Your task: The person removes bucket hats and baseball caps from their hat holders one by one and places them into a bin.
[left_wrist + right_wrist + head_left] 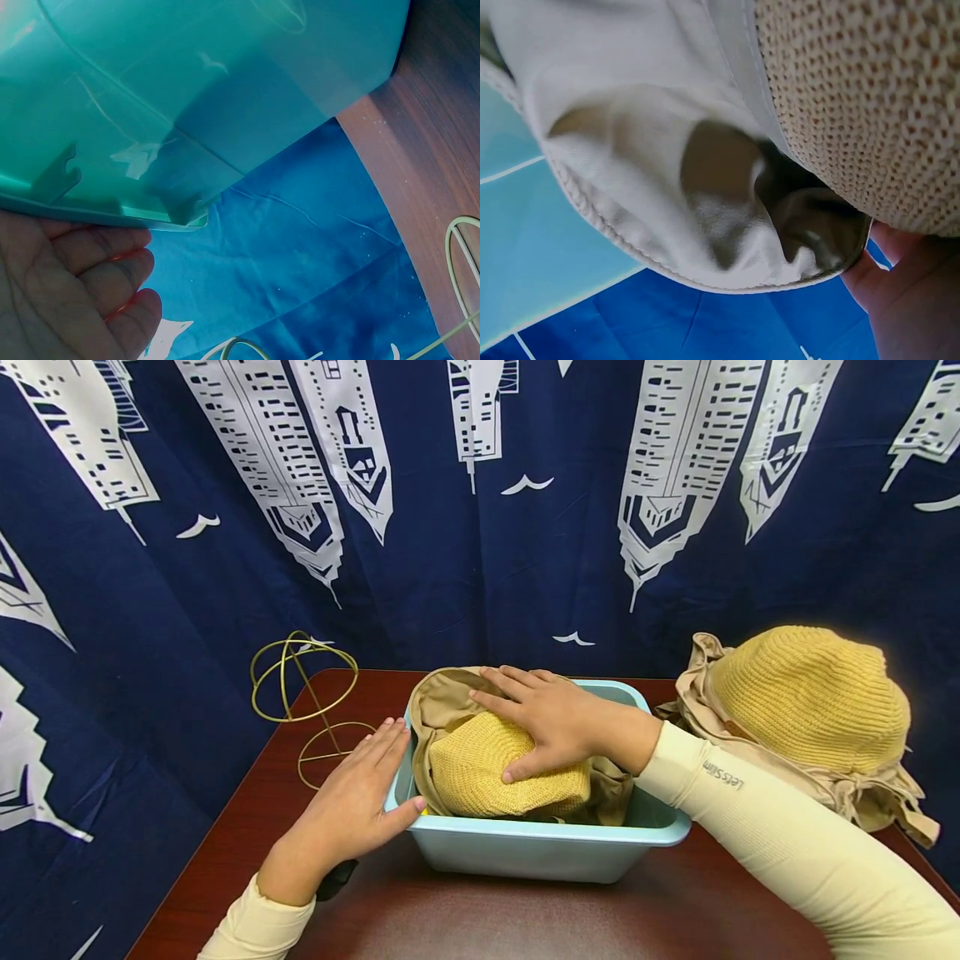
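Observation:
A pale blue plastic bin (525, 852) stands on the table, with a yellow knitted hat (476, 768) with a beige cloth brim inside it. My right hand (558, 714) rests over the hat's crown and brim with fingers extended. From the right wrist, the ribbed crown (862, 112) and curled brim (652, 217) show, with part of that hand (911, 300) at the brim's edge. Straight-fingered, my left hand (348, 806) lies along the bin's left rim. The left wrist view shows its fingers (112, 274) beside the rim, below the bin's outer wall (225, 90).
A gold wire stand (283, 681) is on the table's left side, close to my left hand. At the right lies another yellow knitted hat (813, 702) with a crumpled beige brim. Behind the dark red table (480, 918) hangs a navy patterned curtain (480, 610).

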